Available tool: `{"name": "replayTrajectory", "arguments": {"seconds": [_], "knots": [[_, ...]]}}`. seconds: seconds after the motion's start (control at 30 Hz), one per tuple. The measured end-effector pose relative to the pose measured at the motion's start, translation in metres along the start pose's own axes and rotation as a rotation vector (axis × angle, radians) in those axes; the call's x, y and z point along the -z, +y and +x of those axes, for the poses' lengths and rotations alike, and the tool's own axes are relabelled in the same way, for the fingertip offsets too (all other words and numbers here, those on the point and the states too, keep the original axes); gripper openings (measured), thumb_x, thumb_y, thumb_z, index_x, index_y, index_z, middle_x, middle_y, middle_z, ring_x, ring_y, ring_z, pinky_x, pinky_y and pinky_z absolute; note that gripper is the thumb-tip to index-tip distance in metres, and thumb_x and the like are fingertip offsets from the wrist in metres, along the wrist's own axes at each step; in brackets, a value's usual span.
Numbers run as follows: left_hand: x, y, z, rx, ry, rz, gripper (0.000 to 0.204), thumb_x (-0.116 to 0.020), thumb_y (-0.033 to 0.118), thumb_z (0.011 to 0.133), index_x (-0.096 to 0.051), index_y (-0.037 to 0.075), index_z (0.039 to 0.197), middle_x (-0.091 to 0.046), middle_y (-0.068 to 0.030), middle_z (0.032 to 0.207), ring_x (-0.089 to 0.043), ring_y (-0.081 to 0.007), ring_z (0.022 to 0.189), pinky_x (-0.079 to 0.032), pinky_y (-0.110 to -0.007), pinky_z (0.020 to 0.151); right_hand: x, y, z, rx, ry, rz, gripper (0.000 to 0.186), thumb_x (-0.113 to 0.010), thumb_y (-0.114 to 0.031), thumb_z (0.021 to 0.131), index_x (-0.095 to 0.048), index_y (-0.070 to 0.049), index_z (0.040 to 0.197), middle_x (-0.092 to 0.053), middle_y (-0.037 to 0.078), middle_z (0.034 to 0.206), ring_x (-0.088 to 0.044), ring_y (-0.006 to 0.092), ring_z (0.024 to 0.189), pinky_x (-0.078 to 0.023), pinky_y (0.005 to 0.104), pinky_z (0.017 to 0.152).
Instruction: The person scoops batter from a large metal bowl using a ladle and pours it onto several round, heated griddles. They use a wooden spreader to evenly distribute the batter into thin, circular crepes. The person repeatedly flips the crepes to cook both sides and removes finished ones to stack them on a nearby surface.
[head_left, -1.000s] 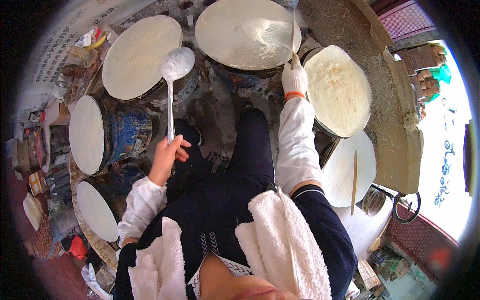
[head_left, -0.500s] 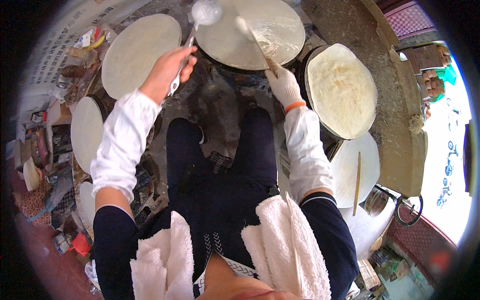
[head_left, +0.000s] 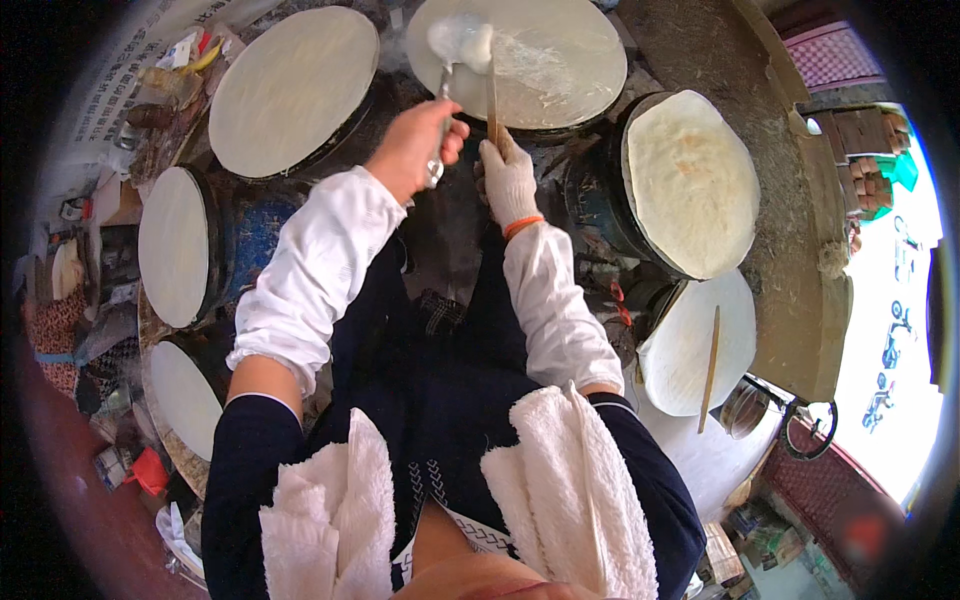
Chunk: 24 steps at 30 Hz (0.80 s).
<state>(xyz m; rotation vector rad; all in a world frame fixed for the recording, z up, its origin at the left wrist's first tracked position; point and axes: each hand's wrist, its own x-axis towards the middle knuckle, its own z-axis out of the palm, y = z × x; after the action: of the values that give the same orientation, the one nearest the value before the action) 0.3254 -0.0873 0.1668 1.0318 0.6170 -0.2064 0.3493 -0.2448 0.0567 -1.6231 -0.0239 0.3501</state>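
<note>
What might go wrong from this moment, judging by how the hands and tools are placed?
The ladle in the bare left hand and the wooden-handled tool in the gloved right hand nearly overlap in view, so they might knock together.
The left hand is uncovered near the top round griddle; if that is hot, it might get burned.
The loose stick juts past the lower-right sheet and could be knocked off.

Glossy metal ladle (head_left: 445, 82), knitted glove (head_left: 511, 190), fluffy towel (head_left: 572, 490)
</note>
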Motion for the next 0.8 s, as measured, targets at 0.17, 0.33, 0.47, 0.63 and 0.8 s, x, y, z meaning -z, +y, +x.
{"name": "replayTrajectory", "arguments": {"seconds": [0.17, 0.33, 0.47, 0.63, 0.8], "knots": [[0.044, 0.055, -0.056, -0.123, -0.414, -0.429, 0.036, -0.041, 0.015, 0.108, -0.040, -0.010, 0.134, -0.050, -0.0048, 0.086, -0.045, -0.0046, 0.051, -0.043, -0.021, 0.044, 0.043, -0.049, 0.011, 0.159, 0.155, -0.289, 0.050, -0.059, -0.021, 0.096, -0.052, -0.004, 0.142, -0.068, 0.020, 0.123, -0.067, 0.0259, 0.112, -0.050, 0.0311, 0.093], [0.020, 0.052, -0.055, 0.021, -0.345, -0.495, 0.037, -0.042, 0.016, 0.108, -0.040, -0.010, 0.133, -0.050, -0.0064, 0.086, -0.045, -0.0059, 0.051, -0.043, -0.021, 0.043, 0.019, -0.062, 0.011, -0.062, -0.024, -1.019, 0.050, -0.055, -0.031, 0.097, -0.047, -0.020, 0.145, -0.071, 0.022, 0.108, -0.068, 0.0386, 0.102, -0.054, 0.0477, 0.088], [0.020, 0.055, -0.076, -0.025, -0.310, -0.454, 0.036, -0.040, 0.015, 0.108, -0.040, -0.010, 0.133, -0.049, -0.0052, 0.086, -0.043, -0.0049, 0.052, -0.042, -0.020, 0.043, 0.021, -0.055, 0.000, 0.018, -0.062, -0.957, 0.048, -0.056, -0.036, 0.095, -0.048, -0.025, 0.142, -0.070, 0.023, 0.099, -0.067, 0.0447, 0.094, -0.054, 0.0535, 0.081], [0.027, 0.055, -0.102, -0.052, -0.227, -0.427, 0.036, -0.040, 0.015, 0.108, -0.040, -0.010, 0.134, -0.047, -0.0037, 0.085, -0.042, -0.0043, 0.053, -0.041, -0.020, 0.043, 0.041, -0.029, -0.046, 0.078, 0.007, -0.963, 0.053, -0.063, -0.028, 0.093, -0.049, -0.026, 0.143, -0.069, 0.023, 0.100, -0.067, 0.0434, 0.094, -0.055, 0.0500, 0.081], [0.056, 0.037, -0.117, -0.053, -0.244, -0.445, 0.037, -0.041, 0.017, 0.107, -0.043, -0.009, 0.133, -0.052, -0.0068, 0.088, -0.045, -0.0058, 0.055, -0.040, -0.020, 0.046, 0.071, -0.023, -0.041, 0.141, 0.236, -0.740, 0.034, -0.058, -0.027, 0.094, -0.057, -0.013, 0.126, -0.069, 0.025, 0.096, -0.067, 0.0452, 0.090, -0.054, 0.0545, 0.077]]}}
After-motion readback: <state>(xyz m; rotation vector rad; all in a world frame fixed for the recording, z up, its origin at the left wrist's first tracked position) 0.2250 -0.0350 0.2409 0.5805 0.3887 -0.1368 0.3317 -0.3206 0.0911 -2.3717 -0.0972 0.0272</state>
